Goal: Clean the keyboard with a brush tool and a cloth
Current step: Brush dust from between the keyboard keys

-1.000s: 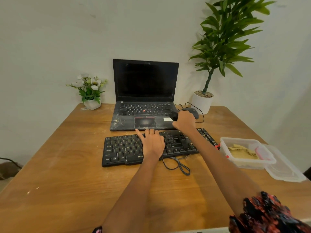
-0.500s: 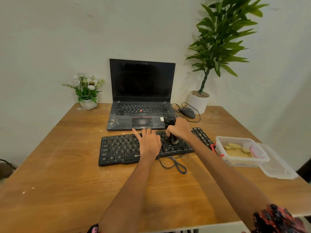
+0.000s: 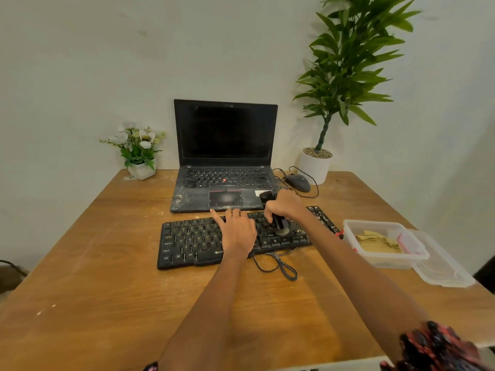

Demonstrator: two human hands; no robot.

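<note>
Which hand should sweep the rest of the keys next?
The right hand, probably: it already grips the brush, whose bristles sit on the keyboard. The left hand lies flat on the keys, steadying it.

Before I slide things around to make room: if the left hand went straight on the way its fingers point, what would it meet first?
The left hand lies flat on the keyboard, fingers pointing away. Going straight on, it would probably meet the laptop front edge first.
</note>
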